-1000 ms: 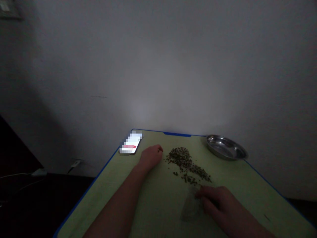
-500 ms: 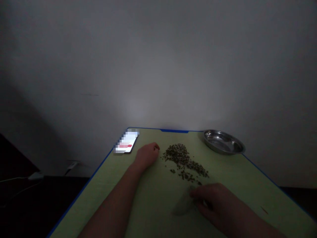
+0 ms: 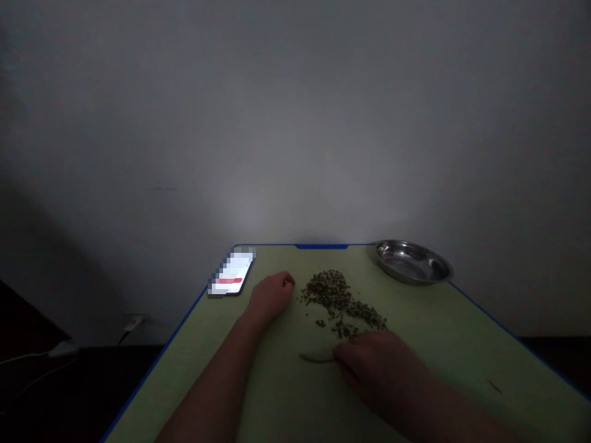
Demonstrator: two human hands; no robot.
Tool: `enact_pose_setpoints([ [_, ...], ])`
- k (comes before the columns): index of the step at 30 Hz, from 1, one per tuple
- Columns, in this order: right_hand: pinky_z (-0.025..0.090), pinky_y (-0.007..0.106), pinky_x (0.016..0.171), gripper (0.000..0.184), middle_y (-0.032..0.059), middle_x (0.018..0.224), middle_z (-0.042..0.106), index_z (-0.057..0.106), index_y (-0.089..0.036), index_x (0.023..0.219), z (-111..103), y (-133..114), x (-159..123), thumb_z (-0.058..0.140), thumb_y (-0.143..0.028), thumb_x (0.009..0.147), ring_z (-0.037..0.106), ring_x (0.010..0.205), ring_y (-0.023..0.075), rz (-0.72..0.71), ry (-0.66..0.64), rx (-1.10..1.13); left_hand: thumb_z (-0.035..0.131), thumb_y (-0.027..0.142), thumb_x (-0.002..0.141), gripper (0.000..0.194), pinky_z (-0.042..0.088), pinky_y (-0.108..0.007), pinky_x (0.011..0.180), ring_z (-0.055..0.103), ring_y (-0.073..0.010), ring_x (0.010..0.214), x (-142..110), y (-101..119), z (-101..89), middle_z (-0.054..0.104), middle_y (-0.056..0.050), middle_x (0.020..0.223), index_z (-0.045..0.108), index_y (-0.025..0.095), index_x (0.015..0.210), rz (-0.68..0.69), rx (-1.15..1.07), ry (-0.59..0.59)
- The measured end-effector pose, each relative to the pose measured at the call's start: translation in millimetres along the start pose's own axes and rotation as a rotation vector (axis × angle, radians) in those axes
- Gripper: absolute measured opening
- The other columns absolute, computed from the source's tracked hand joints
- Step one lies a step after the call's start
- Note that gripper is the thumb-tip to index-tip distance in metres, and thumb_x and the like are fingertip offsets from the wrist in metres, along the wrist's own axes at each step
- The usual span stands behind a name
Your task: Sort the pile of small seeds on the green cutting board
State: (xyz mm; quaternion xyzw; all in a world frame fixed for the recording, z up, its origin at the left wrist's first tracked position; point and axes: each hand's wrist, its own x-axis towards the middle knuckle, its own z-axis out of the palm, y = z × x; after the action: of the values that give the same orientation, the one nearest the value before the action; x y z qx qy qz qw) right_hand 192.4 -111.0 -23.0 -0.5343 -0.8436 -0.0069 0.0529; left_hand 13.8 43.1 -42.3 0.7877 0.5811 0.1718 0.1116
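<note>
My left hand (image 3: 273,293) rests on the green table (image 3: 286,394) in a loose fist, just left of a pile of small dark seeds or grains (image 3: 329,290). I see nothing held in it. My right hand (image 3: 376,363) is closed at the near side of the pile, its back hiding part of the grains. From its fingers a thin, curved, greyish piece (image 3: 317,359) sticks out to the left, low over the table. Its kind is too dim to tell; its edge shows as a narrow arc.
A phone with a lit screen (image 3: 233,271) lies at the table's far left corner. At the far right stands a shallow oval steel bowl (image 3: 413,263). A thin dark sliver (image 3: 494,386) lies on the right. A grey wall (image 3: 295,154) rises behind the table.
My right hand has moved slightly left and turned, so the held piece, earlier a blurred broad pale shape, now shows as a thin arc. My left hand stays by the pile.
</note>
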Motion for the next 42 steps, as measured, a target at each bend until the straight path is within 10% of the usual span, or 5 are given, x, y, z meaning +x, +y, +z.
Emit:
enact_pose_setpoints([
  [8, 0.027, 0.026, 0.050, 0.020, 0.0027, 0.061, 0.068, 0.067, -0.021, 0.067, -18.8, 11.8, 12.1, 0.051, -0.020, 0.080, 0.061, 0.054, 0.0154, 0.055, 0.151, 0.054, 0.036, 0.025, 0.081, 0.032, 0.043, -0.031, 0.078, 0.061, -0.0210, 0.091, 2.5, -1.0, 0.5, 0.068, -0.005, 0.099, 0.065, 0.024, 0.093, 0.002, 0.008, 0.007],
  [22, 0.044, 0.028, 0.054, 0.024, 0.0021, 0.068, 0.063, 0.059, -0.018, 0.088, -31.5, 75.3, -25.5, 0.053, -0.040, 0.080, 0.058, 0.060, 0.0162, 0.357, 0.430, 0.778, 0.035, 0.025, 0.080, 0.035, 0.043, -0.032, 0.072, 0.061, -0.0225, 0.087, 0.2, 3.6, -1.5, 0.068, -0.006, 0.094, 0.060, 0.024, 0.104, -0.052, 0.035, 0.014],
  [42, 0.039, 0.026, 0.057, 0.019, 0.0003, 0.070, 0.060, 0.059, -0.020, 0.096, 14.1, 100.3, -40.9, 0.044, -0.028, 0.087, 0.053, 0.062, 0.0151, 0.300, 0.104, 0.587, 0.034, 0.026, 0.080, 0.035, 0.043, -0.032, 0.071, 0.061, -0.0222, 0.088, 1.5, 6.9, -2.8, 0.068, -0.004, 0.094, 0.060, 0.027, 0.104, -0.065, 0.077, -0.017],
])
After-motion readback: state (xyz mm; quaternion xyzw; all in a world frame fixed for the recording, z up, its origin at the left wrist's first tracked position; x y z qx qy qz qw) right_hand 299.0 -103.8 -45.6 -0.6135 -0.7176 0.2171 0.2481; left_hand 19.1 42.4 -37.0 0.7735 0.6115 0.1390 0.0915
